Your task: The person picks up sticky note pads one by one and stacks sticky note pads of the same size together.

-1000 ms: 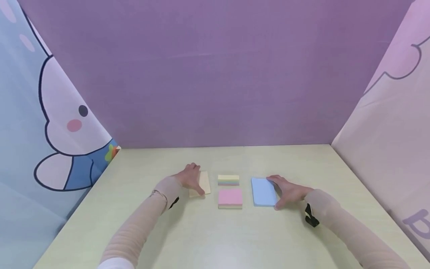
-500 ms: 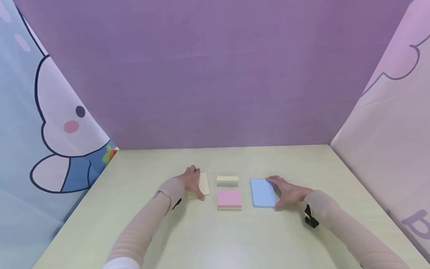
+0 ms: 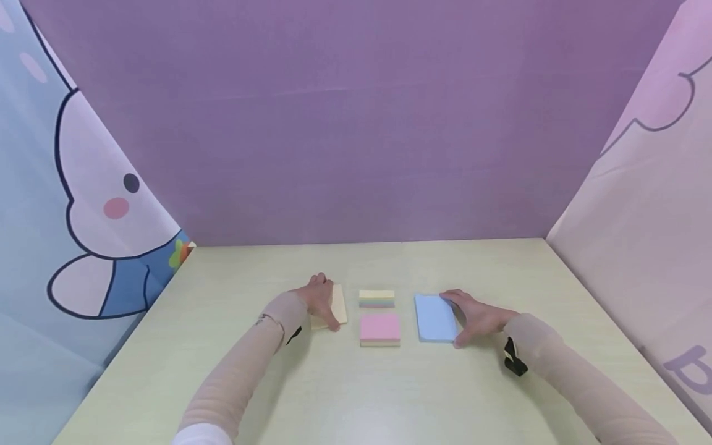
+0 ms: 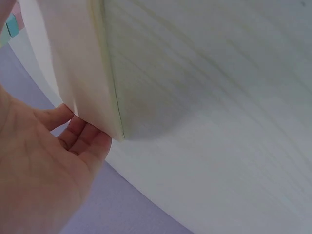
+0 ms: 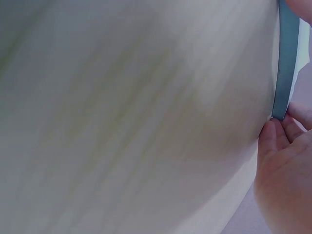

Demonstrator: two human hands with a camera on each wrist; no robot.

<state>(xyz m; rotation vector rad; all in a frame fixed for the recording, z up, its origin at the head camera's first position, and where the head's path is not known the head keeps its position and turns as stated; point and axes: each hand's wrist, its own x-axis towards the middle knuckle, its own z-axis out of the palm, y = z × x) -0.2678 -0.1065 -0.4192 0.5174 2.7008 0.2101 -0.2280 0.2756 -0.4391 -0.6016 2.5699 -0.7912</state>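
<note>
My left hand (image 3: pixel 319 300) spans a cream sticky note pad (image 3: pixel 338 304) on the table, thumb at its near edge and fingers at its far edge. In the left wrist view, bent fingertips touch the end of the cream pad (image 4: pixel 80 63). At the right, my right hand (image 3: pixel 477 315) holds a blue sticky note pad (image 3: pixel 436 318) the same way, across its right side. Fingertips meet the far end of the blue pad (image 5: pixel 286 63) in the right wrist view. Both pads lie flat, partly covered by the hands.
Between the two hands lie a striped multicoloured sticky note stack (image 3: pixel 376 298) and, nearer me, a pink-topped stack (image 3: pixel 380 329). A purple backdrop (image 3: pixel 356 123) rises behind the table (image 3: pixel 367 389), with printed cloth walls at both sides.
</note>
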